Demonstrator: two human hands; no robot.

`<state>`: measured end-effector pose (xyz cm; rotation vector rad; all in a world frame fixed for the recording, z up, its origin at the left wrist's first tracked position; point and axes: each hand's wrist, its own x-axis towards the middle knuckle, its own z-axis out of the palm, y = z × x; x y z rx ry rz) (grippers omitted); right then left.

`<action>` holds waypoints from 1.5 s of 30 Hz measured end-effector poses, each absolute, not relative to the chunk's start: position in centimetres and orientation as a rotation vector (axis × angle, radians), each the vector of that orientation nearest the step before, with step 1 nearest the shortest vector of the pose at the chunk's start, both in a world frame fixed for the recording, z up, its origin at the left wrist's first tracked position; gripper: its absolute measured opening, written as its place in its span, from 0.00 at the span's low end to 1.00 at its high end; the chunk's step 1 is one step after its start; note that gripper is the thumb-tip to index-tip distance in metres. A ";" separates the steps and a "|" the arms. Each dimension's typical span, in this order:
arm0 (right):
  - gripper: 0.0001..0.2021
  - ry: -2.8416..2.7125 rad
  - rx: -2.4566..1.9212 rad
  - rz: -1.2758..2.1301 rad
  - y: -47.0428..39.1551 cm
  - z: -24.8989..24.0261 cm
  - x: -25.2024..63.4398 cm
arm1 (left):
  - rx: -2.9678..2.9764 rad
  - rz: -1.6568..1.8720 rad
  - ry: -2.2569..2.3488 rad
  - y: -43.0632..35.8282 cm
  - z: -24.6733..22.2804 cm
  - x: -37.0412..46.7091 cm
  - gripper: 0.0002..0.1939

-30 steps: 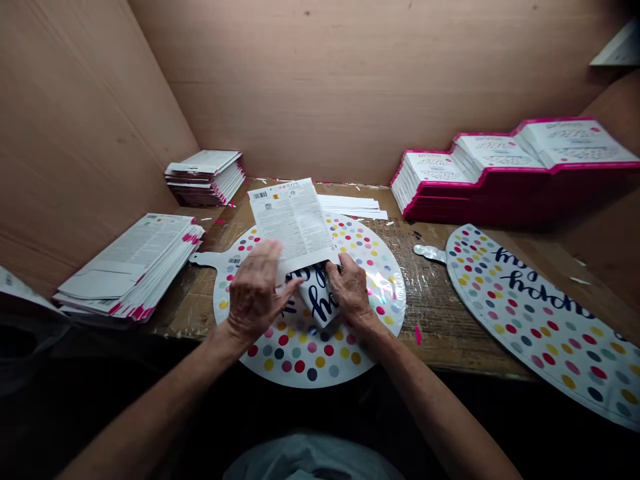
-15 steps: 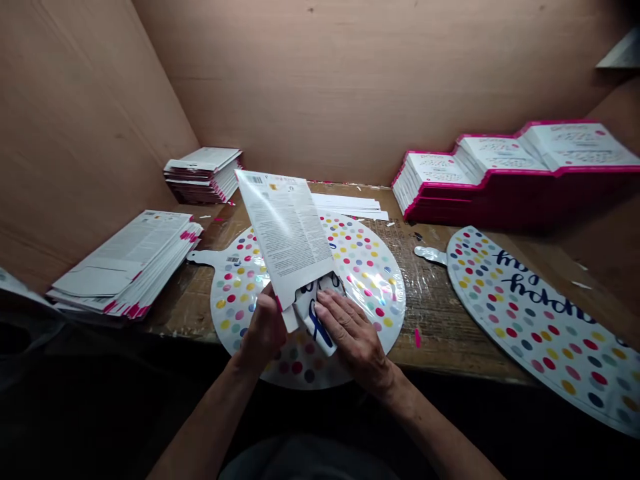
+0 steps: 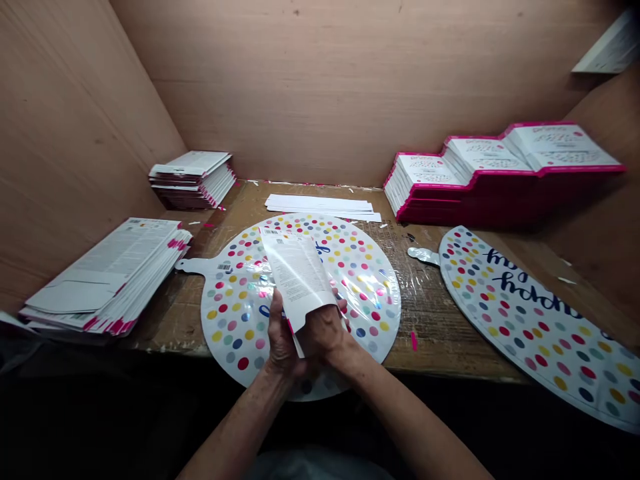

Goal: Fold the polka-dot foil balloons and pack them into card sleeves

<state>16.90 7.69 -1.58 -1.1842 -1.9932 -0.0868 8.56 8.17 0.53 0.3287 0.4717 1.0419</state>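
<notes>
A white printed envelope (image 3: 296, 270) is tilted over a round dotted balloon (image 3: 370, 293) that lies flat at the table's front edge. Around the envelope's left side and underneath wraps my left hand (image 3: 281, 337), its thumb up along the edge. My right hand (image 3: 325, 330) reaches into the envelope's near, open end. Its fingers are mostly hidden by the paper, and whatever they hold inside cannot be seen.
Printed envelopes (image 3: 115, 257) are stacked at the left, with another stack (image 3: 197, 163) behind. White strips (image 3: 320, 205) lie at the back. Pink-edged packs (image 3: 480, 190) stand at the back right. A second dotted balloon (image 3: 540, 333) overhangs the right front edge.
The envelope has come lower and nearer. My right hand has moved left into its opening, and the folded dotted piece with dark lettering no longer shows.
</notes>
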 end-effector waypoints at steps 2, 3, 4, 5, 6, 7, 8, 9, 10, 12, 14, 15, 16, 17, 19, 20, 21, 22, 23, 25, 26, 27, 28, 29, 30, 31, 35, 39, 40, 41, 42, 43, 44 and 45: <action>0.20 -2.028 -1.194 -0.101 7.5 -0.6 16.6 | 0.280 1.024 0.472 8.2 0.8 8.3 0.43; 0.20 -2.065 -1.192 -0.116 7.3 0.0 16.6 | 0.275 1.038 0.477 8.4 1.1 7.8 0.43; 0.20 -2.116 -1.178 -0.138 6.9 0.6 16.6 | 0.287 1.065 0.493 8.7 1.3 7.0 0.42; 0.18 -2.179 -1.139 -0.160 6.3 1.0 16.7 | 0.320 1.091 0.537 9.1 1.6 6.0 0.39; 0.18 -2.238 -1.081 -0.179 5.7 1.1 16.9 | 0.385 1.096 0.619 9.4 1.8 4.9 0.36; 0.17 -2.275 -1.028 -0.188 5.0 0.9 17.2 | 0.487 1.052 0.753 9.6 2.1 3.8 0.33; 0.18 -2.296 -0.997 -0.190 4.2 0.5 17.7 | 0.632 0.966 0.938 9.9 2.3 2.7 0.29; 0.18 -2.315 -0.979 -0.189 3.4 -0.1 18.4 | 0.817 0.864 1.165 10.1 2.5 1.8 0.25; 0.18 -2.328 -0.971 -0.177 2.7 -0.7 19.1 | 1.031 0.773 1.406 10.3 2.6 1.2 0.23; 0.15 -2.323 -0.942 -0.118 1.6 -1.5 20.5 | 1.503 0.746 1.767 10.8 2.6 1.1 0.21; 0.11 -2.306 -0.870 -0.044 1.3 -1.3 22.0 | 1.960 0.877 1.730 11.5 2.2 2.0 0.17; 0.09 -2.283 -0.865 -0.031 1.4 -1.0 22.6 | 2.139 0.902 1.575 11.8 1.7 2.7 0.14; 0.08 -2.259 -0.891 -0.043 1.6 -0.5 23.2 | 2.269 0.882 1.400 12.2 1.2 3.5 0.13; 0.08 -2.246 -0.940 -0.075 2.0 -0.1 23.8 | 2.354 0.835 1.260 12.4 0.5 4.1 0.13; 0.08 -2.259 -1.064 -0.144 2.9 0.4 24.6 | 2.441 0.753 1.162 12.7 -0.7 5.0 0.14; 0.08 -2.287 -1.115 -0.160 3.3 0.4 24.9 | 2.464 0.745 1.179 12.7 -1.1 5.3 0.15; 0.08 -2.325 -1.149 -0.162 3.7 0.3 25.1 | 2.484 0.746 1.202 12.6 -1.5 5.4 0.15; 0.08 -2.372 -1.163 -0.158 4.0 0.1 25.1 | 2.504 0.747 1.219 12.5 -1.8 5.4 0.15; 0.08 -2.413 -1.165 -0.159 4.2 -0.2 25.1 | 2.523 0.746 1.231 12.3 -2.0 5.4 0.16; 0.09 -2.469 -1.156 -0.175 4.4 -0.7 25.0 | 2.551 0.738 1.238 12.1 -2.2 5.3 0.16; 0.09 -2.479 -1.150 -0.185 4.5 -0.9 24.9 | 2.558 0.734 1.233 12.0 -2.2 5.2 0.16; 0.09 -2.480 -1.145 -0.194 4.5 -0.9 24.8 | 2.559 0.732 1.225 11.9 -2.3 5.2 0.16; 0.10 -2.475 -1.140 -0.205 4.5 -1.0 24.7 | 2.552 0.731 1.220 11.9 -2.3 5.2 0.16; 0.10 -2.469 -1.136 -0.217 4.5 -0.9 24.7 | 2.535 0.730 1.223 11.9 -2.3 5.2 0.17; 0.11 -2.468 -1.129 -0.233 4.6 -0.9 24.7 | 2.512 0.728 1.235 12.0 -2.3 5.2 0.17; 0.12 -2.475 -1.121 -0.247 4.7 -0.8 24.8 | 2.486 0.723 1.252 12.0 -2.3 5.2 0.18; 0.13 -2.602 -1.099 -0.285 5.7 -0.8 24.4 | 2.445 0.689 1.293 12.1 -2.4 5.3 0.18; 0.13 -2.714 -1.174 -0.391 6.5 -0.5 23.8 | 2.486 0.659 1.261 12.2 -2.1 5.5 0.18; 0.13 -2.743 -1.195 -0.386 6.3 -0.1 24.0 | 2.498 0.656 1.245 12.2 -2.0 5.5 0.18; 0.13 -2.777 -1.204 -0.337 6.0 0.3 24.4 | 2.510 0.656 1.232 12.2 -2.0 5.5 0.18; 0.12 -2.813 -1.202 -0.245 5.4 0.7 25.1 | 2.521 0.657 1.223 12.1 -1.9 5.6 0.18; 0.12 -2.841 -1.183 -0.119 4.7 1.2 26.0 | 2.531 0.661 1.217 12.1 -1.9 5.6 0.18; 0.12 -2.853 -1.156 0.019 3.7 1.5 27.0 | 2.541 0.665 1.214 12.2 -1.9 5.6 0.18; 0.14 -2.844 -1.135 0.142 2.7 1.8 28.0 | 2.550 0.666 1.206 12.3 -2.0 5.7 0.18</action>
